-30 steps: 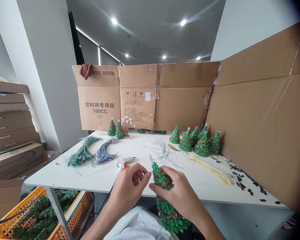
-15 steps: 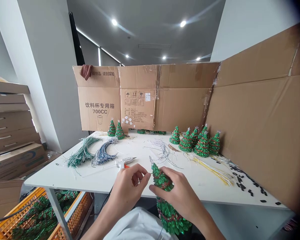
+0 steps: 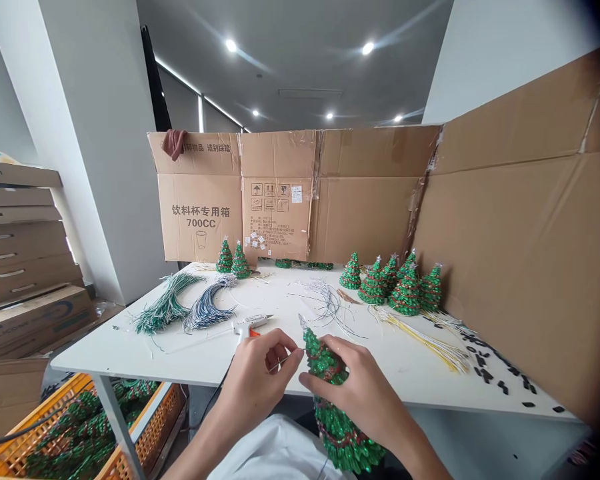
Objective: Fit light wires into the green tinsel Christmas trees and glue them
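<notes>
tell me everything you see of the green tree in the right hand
The green tree is a cone of glossy, plastic-looking tufts, wound with reddish garland and topped by a pale tip. It leans, top to the left, base by the lap. The right hand grips its upper half; the left hand holds a thin strand beside it.

Right hand (image 3: pixel 357 373) clasps green tree (image 3: pixel 337 425) | left hand (image 3: pixel 265 373) pinches strand (image 3: pixel 280 364) | from green tree: crate (image 3: pixel 164 415) 9 o'clock, tree cluster (image 3: pixel 405 298) 1 o'clock

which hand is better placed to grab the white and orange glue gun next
Likely the left hand, nearer the glue gun though pinching a thin strand; the right hand grips a glossy green conical tree.
</notes>
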